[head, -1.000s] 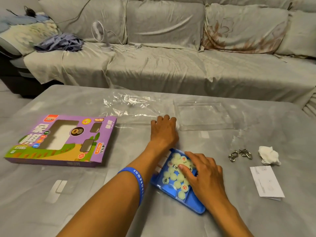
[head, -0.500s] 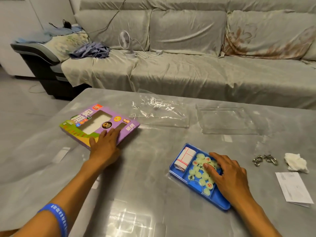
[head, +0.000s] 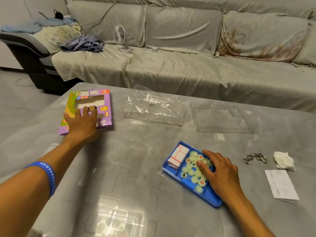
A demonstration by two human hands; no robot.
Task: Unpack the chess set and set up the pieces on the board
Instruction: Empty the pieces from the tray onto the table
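A blue plastic tray [head: 172, 170] lies on the grey table near the front right. It holds a rolled paper board with red lines [head: 178, 155] and several pale green round chess pieces [head: 190, 168] with red or black characters. My right hand [head: 217, 170] rests flat on the pieces, fingers spread. The purple chess box [head: 104, 106], empty with cut-out windows, lies at the table's left far side. My left hand [head: 82, 124] presses flat on its near half with straight fingers.
A clear plastic bag [head: 152, 106] and a clear tray lid [head: 220, 118] lie at the table's far side. Metal ring puzzles [head: 254, 158], a crumpled tissue [head: 283, 159] and a paper slip [head: 280, 185] sit at the right. A sofa with a small fan [head: 121, 36] stands behind.
My left hand went from the clear plastic across to the purple box and pushed it farther away, turning it. My right hand stayed on the pieces in the blue tray.
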